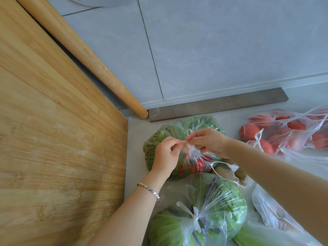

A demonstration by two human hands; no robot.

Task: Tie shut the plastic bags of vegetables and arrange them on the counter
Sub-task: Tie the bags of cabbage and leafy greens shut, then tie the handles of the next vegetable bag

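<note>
A clear plastic bag of leafy greens (159, 137) with red print lies on the pale counter near the back wall. My left hand (166, 155) and my right hand (209, 141) meet above it, both pinching the gathered bag handles at its top. A knotted bag of green cabbage (213, 206) lies closer to me. A bag of red tomatoes (276, 134) rests at the right, its handles loose.
A large wooden cutting board (58, 139) fills the left side. A wooden rolling pin (92, 59) leans along the grey tiled wall. A grey stone strip (218, 105) lies at the wall's foot. Another plastic bag (273, 213) lies at the lower right under my right forearm.
</note>
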